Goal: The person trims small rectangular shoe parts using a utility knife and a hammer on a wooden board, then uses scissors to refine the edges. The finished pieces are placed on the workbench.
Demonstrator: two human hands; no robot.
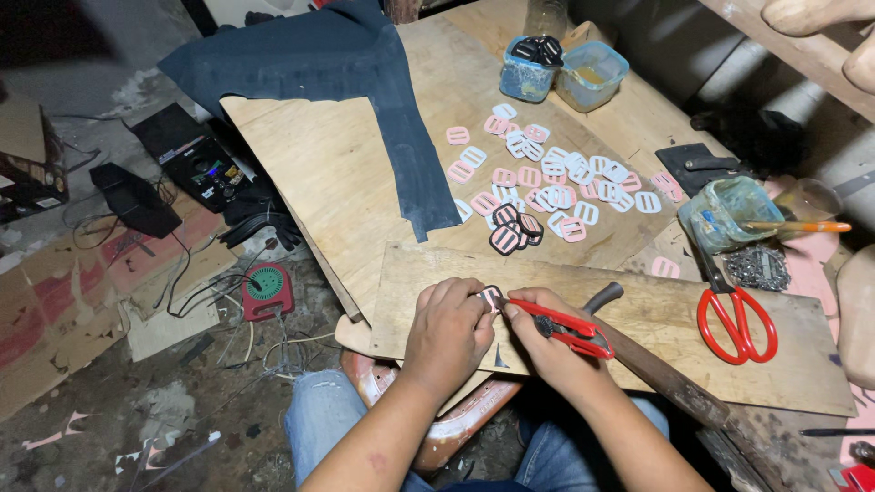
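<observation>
Left hand [448, 330] pinching one pink buckle [491, 298]; right hand [547, 351] gripping one red utility knife [561, 329] against it. On tabletop [656, 314]: one red scissors [736, 321], three plastic tubs [529, 68], three dark-rimmed buckles [515, 229].

We are holding both forearms out from the bottom of the view, bare to the elbows, angling them inward so the hands are meeting in front of us. Our left hand [448, 330] is lying knuckles up, its fingers [467, 301] curling down and pinching tight at the tips, thumb tucked under and out of sight. Our right hand [547, 351] is sitting just beside it, nearly touching, wrist bent slightly, fingers wrapping closed in a firm grip with the thumb pressing along the top and pointing toward the left fingertips. Both wrists are hovering low, and our knees are showing beneath them.
</observation>
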